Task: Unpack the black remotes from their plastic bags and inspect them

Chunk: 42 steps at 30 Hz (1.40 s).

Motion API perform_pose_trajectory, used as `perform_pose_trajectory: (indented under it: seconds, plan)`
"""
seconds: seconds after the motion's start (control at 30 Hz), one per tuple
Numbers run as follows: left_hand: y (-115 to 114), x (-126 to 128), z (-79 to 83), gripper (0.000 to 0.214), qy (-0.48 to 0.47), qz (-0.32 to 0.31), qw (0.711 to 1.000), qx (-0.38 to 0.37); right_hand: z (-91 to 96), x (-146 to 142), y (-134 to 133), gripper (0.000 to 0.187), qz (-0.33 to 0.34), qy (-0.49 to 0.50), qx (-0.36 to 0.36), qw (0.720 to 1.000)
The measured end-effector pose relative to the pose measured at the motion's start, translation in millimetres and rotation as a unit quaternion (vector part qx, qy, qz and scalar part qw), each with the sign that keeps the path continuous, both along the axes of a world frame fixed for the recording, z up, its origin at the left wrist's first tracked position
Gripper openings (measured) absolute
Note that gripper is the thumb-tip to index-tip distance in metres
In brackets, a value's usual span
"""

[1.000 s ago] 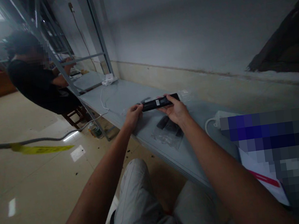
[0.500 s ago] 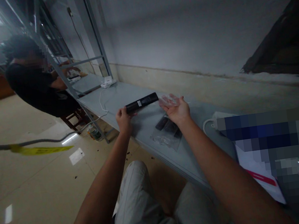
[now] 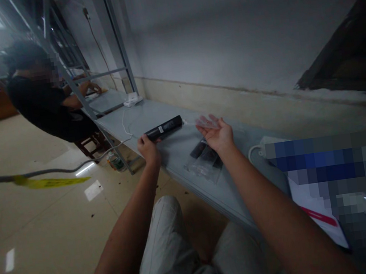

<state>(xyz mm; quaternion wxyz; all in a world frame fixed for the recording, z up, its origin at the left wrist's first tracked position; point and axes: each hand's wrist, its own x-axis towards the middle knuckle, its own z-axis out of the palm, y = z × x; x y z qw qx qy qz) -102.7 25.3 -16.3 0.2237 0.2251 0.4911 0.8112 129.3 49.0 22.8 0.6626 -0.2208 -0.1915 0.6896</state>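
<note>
My left hand point(image 3: 148, 149) is closed around the near end of a long black remote control point(image 3: 164, 127), which bears a small white label. The remote is tilted slightly up to the right, above the table. Palm up, my right hand point(image 3: 218, 136) holds a thin clear plastic bag point(image 3: 205, 122) that lies over its fingers. A strip of the plastic reaches toward the far end of the remote; whether they touch I cannot tell. Under my right wrist, several dark flat items in clear plastic packaging point(image 3: 203, 163) lie on the table.
The narrow grey table point(image 3: 189, 181) runs along the wall. A white device with a cable point(image 3: 132, 99) sits at its far end. Metal frame posts point(image 3: 78, 94) stand beside a seated person point(image 3: 38, 102). A cable with a yellow tag point(image 3: 50, 181) crosses at left; a phone-like screen point(image 3: 317, 209) lies at right.
My left hand has moved a little left with the remote, and a gap has opened between its far end and my right hand. The right hand has barely moved.
</note>
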Motion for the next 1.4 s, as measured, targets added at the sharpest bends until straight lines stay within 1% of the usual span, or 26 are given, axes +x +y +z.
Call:
perform_pose_trajectory:
  seconds: [0.1,0.23,0.47,0.63,0.8,1.0,1.13,1.3,1.4]
  plan:
    - [-1,1,1.4,0.026,0.002,-0.005,1.000,-0.001,0.3,-1,0,0.036,0.002,-0.013,0.000,1.000]
    - [0,2,1.7,0.025,-0.025,-0.033,0.999,0.021,1.2,-3,0,0.035,-0.001,-0.035,-0.003,0.999]
    - [-3,6,4.3,0.028,-0.039,-0.127,0.991,0.029,0.7,-8,-1,0.021,0.008,-0.078,0.006,0.997]
    - [-3,8,7.1,0.037,-0.087,-0.157,0.983,0.036,-0.6,-11,0,0.015,0.010,-0.096,0.012,0.995]
    - [-2,10,7.2,0.037,-0.081,-0.203,0.975,0.040,1.4,-13,-3,0.018,0.020,-0.109,0.022,0.994]
    - [-3,11,10.5,0.031,-0.103,-0.255,0.960,0.052,2.0,-15,-6,0.023,0.014,-0.124,0.035,0.992]
    - [-4,20,11.7,0.028,-0.121,-0.282,0.950,0.053,0.3,-15,-5,0.020,0.012,-0.115,0.044,0.992]
    - [-6,39,10.0,0.025,-0.136,-0.301,0.942,0.056,-1.1,-15,-4,0.003,0.005,-0.094,0.052,0.994]
    - [-8,43,8.3,0.026,-0.128,-0.320,0.937,0.048,-1.6,-18,-5,0.006,0.009,-0.115,0.058,0.992]
